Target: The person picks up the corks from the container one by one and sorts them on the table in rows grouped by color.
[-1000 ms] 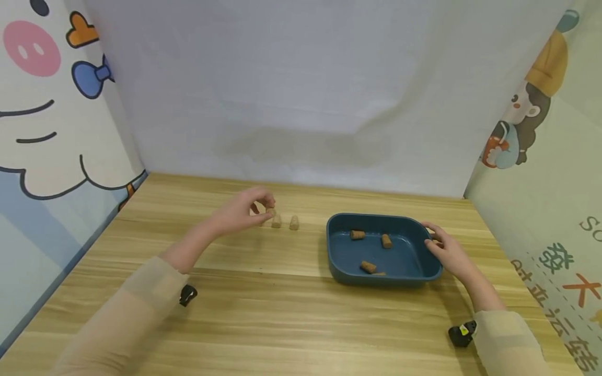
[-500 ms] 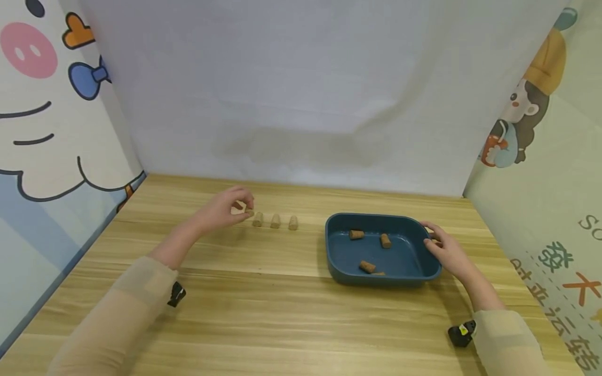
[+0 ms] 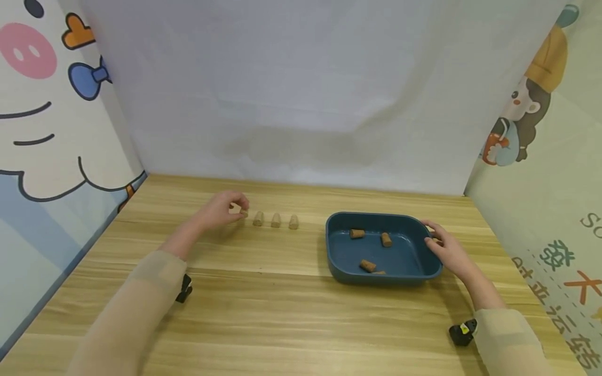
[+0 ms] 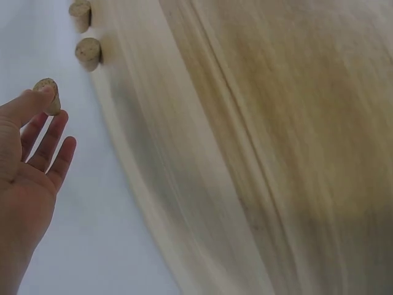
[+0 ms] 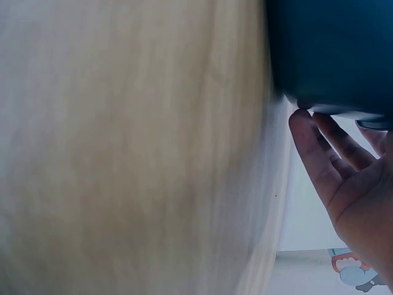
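My left hand (image 3: pixel 221 210) pinches a cork stopper (image 4: pixel 49 97) between thumb and fingers, low over the table at the left end of a short row. To its right stand three corks upright: a near cork (image 3: pixel 258 219), a middle cork (image 3: pixel 276 220) and a far-right cork (image 3: pixel 293 222). My right hand (image 3: pixel 449 254) holds the right end of a dark blue rectangular dish (image 3: pixel 385 280), thumb at the rim and fingers against the outer wall. Inside the dish lie several darker corks, among them one cork (image 3: pixel 357 233) at the back; another is partly hidden by the front wall.
The wood-grain table (image 3: pixel 263 318) ends at a white cloth backdrop (image 3: pixel 301 94) behind the row. Printed cartoon panels stand at both sides. A black wrist camera (image 3: pixel 184 289) sits at the left sleeve, another black wrist camera (image 3: pixel 463 332) at the right.
My left hand has moved left with its cork, past the three standing corks, and dipped slightly at the row's left end. The right hand and dish have stayed in place.
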